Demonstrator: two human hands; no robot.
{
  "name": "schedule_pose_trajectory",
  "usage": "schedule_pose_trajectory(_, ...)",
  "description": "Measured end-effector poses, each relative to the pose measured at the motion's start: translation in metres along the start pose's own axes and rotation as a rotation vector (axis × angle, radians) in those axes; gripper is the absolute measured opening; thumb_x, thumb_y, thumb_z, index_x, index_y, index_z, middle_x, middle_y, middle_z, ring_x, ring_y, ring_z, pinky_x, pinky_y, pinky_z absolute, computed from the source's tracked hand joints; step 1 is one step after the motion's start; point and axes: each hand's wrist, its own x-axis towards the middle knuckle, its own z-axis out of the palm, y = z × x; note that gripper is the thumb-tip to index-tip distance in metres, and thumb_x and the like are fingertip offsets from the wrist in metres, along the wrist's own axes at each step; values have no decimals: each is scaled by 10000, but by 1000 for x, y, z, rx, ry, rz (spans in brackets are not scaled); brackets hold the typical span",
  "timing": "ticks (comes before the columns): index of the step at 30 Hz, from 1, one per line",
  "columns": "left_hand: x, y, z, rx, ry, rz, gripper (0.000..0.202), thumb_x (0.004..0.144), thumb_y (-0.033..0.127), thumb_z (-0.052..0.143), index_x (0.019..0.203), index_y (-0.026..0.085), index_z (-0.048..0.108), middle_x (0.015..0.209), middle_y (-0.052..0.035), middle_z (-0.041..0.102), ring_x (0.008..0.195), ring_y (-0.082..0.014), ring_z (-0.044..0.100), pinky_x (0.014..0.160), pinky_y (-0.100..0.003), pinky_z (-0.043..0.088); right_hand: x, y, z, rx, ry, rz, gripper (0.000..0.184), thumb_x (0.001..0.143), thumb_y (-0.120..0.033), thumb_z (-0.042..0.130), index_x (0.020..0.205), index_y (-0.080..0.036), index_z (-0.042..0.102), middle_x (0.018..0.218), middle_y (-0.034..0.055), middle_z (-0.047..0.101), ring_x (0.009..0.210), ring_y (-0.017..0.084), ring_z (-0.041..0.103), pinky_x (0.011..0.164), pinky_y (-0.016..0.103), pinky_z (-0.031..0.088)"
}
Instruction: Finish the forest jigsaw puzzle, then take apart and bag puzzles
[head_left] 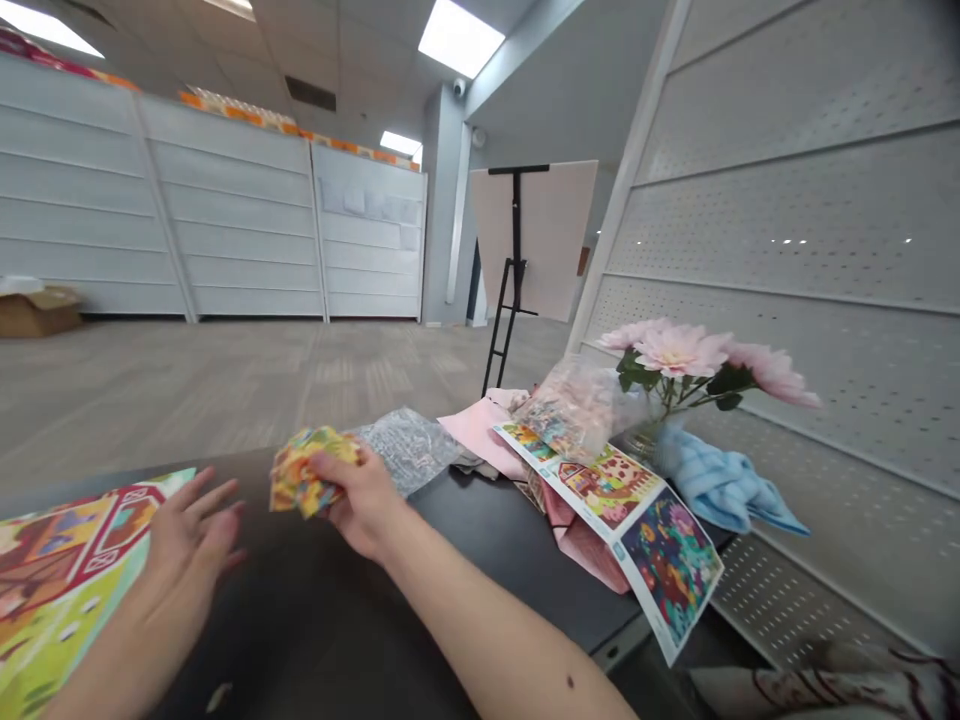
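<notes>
**Right hand clamps bright printed bundle over tabletop**

It curls tightly round the bundle, seemingly to keep it gathered, lifted clear of the surface. The left hand hangs spread open just beside a printed board, picture side up.

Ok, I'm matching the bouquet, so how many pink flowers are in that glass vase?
3. One pink flower sits at the left, one in the middle, and one leans right, all above the glass vase. More could be hidden behind them.
</notes>
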Motion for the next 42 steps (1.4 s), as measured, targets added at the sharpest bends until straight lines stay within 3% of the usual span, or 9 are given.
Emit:
schedule_pose_trajectory(4,-22,7,30,209,-428,241,448,944,505,434,1269,230,574,1533,-132,484,1370,-336,508,1095,-523,459,13,-26,-20,258,188,-35,334,781,-417,816,942,-163,672,851,31,762,779,159,710,722,284,598)
schedule_pose_trajectory(9,-42,29,56,529,-737,449,498,963,306,395,1443,242,509,1506,-125,529,1404,-313,470,1139,-590,351,16,-33,-29,252,245,-48,242,829,-377,779,913,-162,704,849,54,774,773,192,714,729,347,619)
schedule_pose_trajectory(15,-17,34,2,797,-510,380,345,999,378,419,1052,287,748,1027,-79,710,1029,-292,672,1058,-572,378,13,-33,-24,258,224,-83,147,860,-297,743,903,-158,723,863,51,785,754,170,726,712,304,626)
schedule_pose_trajectory(19,-5,30,-24,868,-228,223,335,992,342,420,1056,179,705,1121,-147,667,1138,-327,597,997,-486,423,18,-33,-29,249,248,-99,93,871,-282,728,889,-191,721,871,28,793,791,158,742,738,289,633)
schedule_pose_trajectory(23,-23,37,-7,622,-315,283,427,821,482,682,1152,216,647,1181,-113,628,1130,-319,571,958,-413,451,23,-29,-37,213,285,-103,71,870,-278,727,882,-209,712,877,17,794,813,161,748,751,302,637)
schedule_pose_trajectory(28,-35,34,1,359,-406,160,377,704,273,748,1070,227,669,1082,-83,640,969,-291,623,841,-373,465,18,-31,-39,166,275,-82,116,837,-287,757,914,-213,713,914,34,792,830,187,748,763,335,636)
schedule_pose_trajectory(32,-22,16,-18,230,-371,101,99,788,279,649,856,211,670,859,-34,669,778,-214,634,725,-301,450,5,-35,-32,82,54,36,330,734,-382,842,973,-186,726,1006,85,788,905,245,747,817,390,620)
schedule_pose_trajectory(35,-11,8,-25,135,-271,43,150,836,282,557,719,201,605,720,-18,643,718,-205,616,674,-293,425,-13,-33,-21,-44,-169,201,516,601,-464,910,990,-180,725,960,91,787,880,270,747,828,428,605)
schedule_pose_trajectory(42,-7,24,-30,-121,-68,40,258,957,390,418,772,221,483,671,42,518,625,-155,530,598,-256,402,-35,-15,11,-326,-399,413,831,543,-240,950,1298,-162,612,1047,105,745,932,261,733,883,395,555)
